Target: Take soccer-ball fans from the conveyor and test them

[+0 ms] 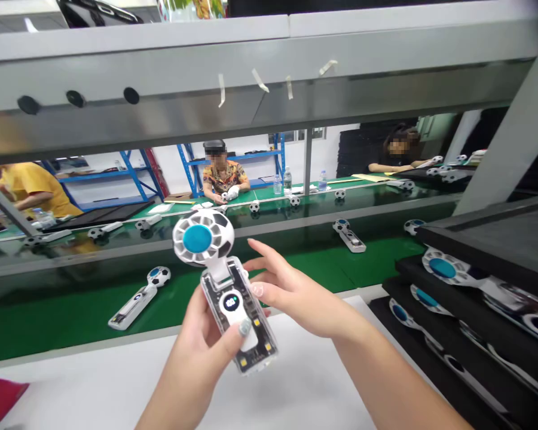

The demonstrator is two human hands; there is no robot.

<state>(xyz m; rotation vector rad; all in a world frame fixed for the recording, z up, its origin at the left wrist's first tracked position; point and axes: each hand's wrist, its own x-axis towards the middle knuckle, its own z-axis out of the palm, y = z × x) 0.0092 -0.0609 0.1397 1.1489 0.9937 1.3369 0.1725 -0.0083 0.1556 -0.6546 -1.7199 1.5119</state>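
A handheld fan with a soccer-ball head, blue hub and clear-fronted body is tilted up in front of me. My left hand is wrapped round its lower body, thumb on the white strip below the round display, which is lit. At the fan's right edge is my right hand, its fingers apart and thumb tip at the casing; some of its fingertips are hidden behind the fan. Beyond, similar fans lie on the green conveyor belt, one to the left and another to the right.
Black trays holding more fans are stacked at the right. A white worktop lies beneath my hands, a red item at its left. Overhead runs a grey shelf beam. Several co-workers sit across the belt, near bottles.
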